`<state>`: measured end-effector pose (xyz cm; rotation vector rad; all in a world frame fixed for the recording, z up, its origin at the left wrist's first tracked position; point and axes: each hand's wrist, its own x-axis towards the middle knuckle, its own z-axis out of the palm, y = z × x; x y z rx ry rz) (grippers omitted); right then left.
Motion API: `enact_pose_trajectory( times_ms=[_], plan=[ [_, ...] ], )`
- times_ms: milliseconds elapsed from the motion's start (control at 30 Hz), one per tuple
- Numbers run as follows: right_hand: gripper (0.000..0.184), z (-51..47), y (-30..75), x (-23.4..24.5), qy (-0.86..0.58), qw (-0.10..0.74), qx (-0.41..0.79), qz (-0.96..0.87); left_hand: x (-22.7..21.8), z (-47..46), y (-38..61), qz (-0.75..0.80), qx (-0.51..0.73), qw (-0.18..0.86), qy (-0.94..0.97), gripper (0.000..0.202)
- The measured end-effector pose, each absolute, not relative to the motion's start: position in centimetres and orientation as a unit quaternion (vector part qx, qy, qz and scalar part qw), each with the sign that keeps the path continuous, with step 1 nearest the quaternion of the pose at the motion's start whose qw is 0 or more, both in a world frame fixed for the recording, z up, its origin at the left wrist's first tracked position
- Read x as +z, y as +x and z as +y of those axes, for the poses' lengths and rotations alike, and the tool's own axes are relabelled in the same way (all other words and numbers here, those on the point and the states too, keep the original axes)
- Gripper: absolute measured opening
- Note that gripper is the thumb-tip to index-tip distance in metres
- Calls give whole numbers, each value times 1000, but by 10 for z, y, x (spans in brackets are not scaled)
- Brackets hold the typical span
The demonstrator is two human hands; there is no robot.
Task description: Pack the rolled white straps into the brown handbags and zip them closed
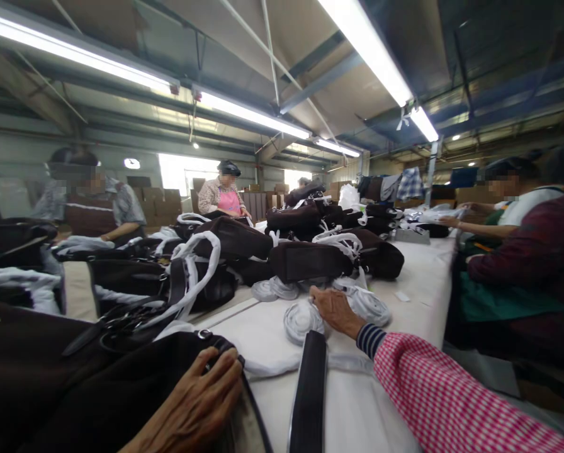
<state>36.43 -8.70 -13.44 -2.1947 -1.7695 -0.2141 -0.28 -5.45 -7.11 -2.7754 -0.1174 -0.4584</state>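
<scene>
At the lower left, my left hand [204, 399] has its fingers curled over the edge of a large black bag [65, 377], close to a metal ring [204, 335]. My right hand [339, 309] reaches forward over the table, its bent fingers closed at the edge of a coil of pale plastic-wrapped strip [302, 322]. Its fingertips are partly hidden. Another wrapped coil [369, 306] lies beside the right wrist, and further flat coils [273, 289] rest just behind. A black strap [309, 396] lies lengthwise between my hands.
The white table [414, 270] carries a heap of dark bags [310, 261] with white-wrapped handles [206, 251]. Co-workers stand at the left [90, 207], at the far side [223, 195] and along the right edge [522, 239]. A small white paper piece [401, 296] lies right of the coils.
</scene>
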Motion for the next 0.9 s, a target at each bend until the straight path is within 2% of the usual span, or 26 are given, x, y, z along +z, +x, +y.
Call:
enact_pose_trajectory(
  times_ms=[133,333,533,900],
  plan=[
    [23,-86,341,-83,-721,166,-136,-659,-57,-65,10,-28,-170,229,-958,54],
    [13,-85,275,-29,-594,133,-191,-770,-58,-62,7,-141,-207,108,-962,33],
    [13,-92,232,-24,-522,95,-189,-827,-58,-60,9,-145,-265,32,-953,22],
    [17,-102,237,-33,-494,95,-239,-831,-55,-63,8,-164,-168,4,-972,24]
  ],
)
